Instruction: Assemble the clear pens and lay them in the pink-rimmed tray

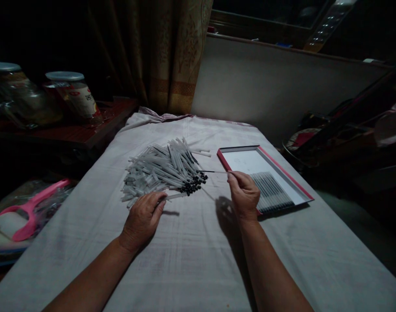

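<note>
A heap of translucent pen tubes [152,167], many with black ends, lies on the cloth-covered table. At the heap's near edge, my left hand [144,216] is closed in a pinch on one pale pen tube [177,196], which points right. My right hand [245,193] pinches the end of a thin pen refill [212,172], pale near the fingers and dark toward the heap. Just beyond and right of that hand sits a shallow red-edged box [224,161]. Inside it a row of similar tubes [271,190] lies side by side, partly hidden by my right hand.
A white cloth [191,260] covers the table. On a dark side table at left stand a lidded jar [83,102] and a glass jug [28,104]. Below them is a pink plastic handle [30,208]. A curtain [171,52] and a pale wall [243,78] close off the far side.
</note>
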A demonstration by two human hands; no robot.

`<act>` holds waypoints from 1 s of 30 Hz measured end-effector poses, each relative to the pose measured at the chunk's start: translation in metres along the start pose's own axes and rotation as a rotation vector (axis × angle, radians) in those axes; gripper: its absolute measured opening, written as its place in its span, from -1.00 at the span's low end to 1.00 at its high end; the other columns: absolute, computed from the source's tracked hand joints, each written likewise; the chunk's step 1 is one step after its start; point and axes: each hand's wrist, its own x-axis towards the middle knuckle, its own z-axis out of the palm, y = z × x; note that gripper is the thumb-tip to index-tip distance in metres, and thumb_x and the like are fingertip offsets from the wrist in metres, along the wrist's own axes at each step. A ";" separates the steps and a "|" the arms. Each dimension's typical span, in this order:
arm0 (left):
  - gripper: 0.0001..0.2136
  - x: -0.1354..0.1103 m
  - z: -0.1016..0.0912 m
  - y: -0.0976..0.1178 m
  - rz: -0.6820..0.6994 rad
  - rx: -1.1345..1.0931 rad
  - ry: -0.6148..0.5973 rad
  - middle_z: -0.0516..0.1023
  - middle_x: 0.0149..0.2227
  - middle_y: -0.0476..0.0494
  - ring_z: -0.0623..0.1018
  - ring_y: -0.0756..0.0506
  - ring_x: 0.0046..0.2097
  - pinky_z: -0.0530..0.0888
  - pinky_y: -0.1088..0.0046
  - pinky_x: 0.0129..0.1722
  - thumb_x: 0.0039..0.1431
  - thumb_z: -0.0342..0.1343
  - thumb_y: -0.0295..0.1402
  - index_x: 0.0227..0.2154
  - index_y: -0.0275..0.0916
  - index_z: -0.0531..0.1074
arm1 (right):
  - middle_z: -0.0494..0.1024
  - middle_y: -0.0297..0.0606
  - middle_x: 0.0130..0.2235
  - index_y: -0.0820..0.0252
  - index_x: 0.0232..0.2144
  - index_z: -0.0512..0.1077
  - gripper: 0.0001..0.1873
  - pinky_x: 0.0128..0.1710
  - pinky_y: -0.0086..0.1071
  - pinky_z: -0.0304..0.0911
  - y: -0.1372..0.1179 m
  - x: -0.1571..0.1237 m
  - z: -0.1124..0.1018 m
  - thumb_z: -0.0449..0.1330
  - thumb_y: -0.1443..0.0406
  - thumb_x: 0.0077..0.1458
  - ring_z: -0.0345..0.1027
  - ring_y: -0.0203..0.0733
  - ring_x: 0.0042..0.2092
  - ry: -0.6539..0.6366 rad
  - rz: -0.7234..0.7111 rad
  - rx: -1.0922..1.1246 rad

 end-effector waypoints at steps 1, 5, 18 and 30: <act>-0.81 0.000 0.000 0.000 -0.003 0.006 0.003 0.62 -0.19 -0.22 0.60 -0.17 -0.16 0.51 0.31 -0.12 0.33 -0.02 -0.32 -0.12 -0.24 0.43 | 0.58 -0.23 -0.42 0.19 -0.41 0.58 -0.76 -0.44 -0.34 0.34 0.000 0.000 -0.003 0.22 0.15 -0.01 0.47 -0.16 -0.40 0.035 0.096 0.111; -0.80 -0.001 0.001 -0.001 -0.044 -0.005 -0.012 0.61 -0.17 -0.21 0.60 -0.17 -0.13 0.50 0.30 -0.08 0.33 -0.03 -0.30 -0.10 -0.22 0.42 | 0.56 -0.30 -0.50 0.22 -0.47 0.53 -0.79 -0.61 -0.46 0.20 -0.006 -0.007 -0.006 0.27 0.17 -0.11 0.44 -0.23 -0.51 0.066 0.363 0.416; -0.79 0.000 0.000 0.001 -0.065 -0.025 -0.056 0.61 -0.17 -0.19 0.59 -0.16 -0.14 0.49 0.29 -0.09 0.33 -0.06 -0.28 -0.12 -0.20 0.41 | 0.59 -0.28 -0.47 0.21 -0.47 0.57 -0.84 -0.59 -0.47 0.20 -0.023 -0.022 -0.001 0.29 0.22 -0.08 0.42 -0.27 -0.50 -0.049 0.323 0.495; -0.82 -0.001 0.001 0.006 0.054 -0.030 -0.040 0.62 -0.18 -0.19 0.60 -0.15 -0.13 0.49 0.31 -0.09 0.35 -0.02 -0.34 -0.09 -0.23 0.41 | 0.65 -0.20 -0.27 0.14 -0.26 0.60 -0.76 -0.20 -0.35 0.36 -0.030 -0.065 0.017 0.12 0.30 0.12 0.52 -0.17 -0.24 -0.714 -0.208 -0.031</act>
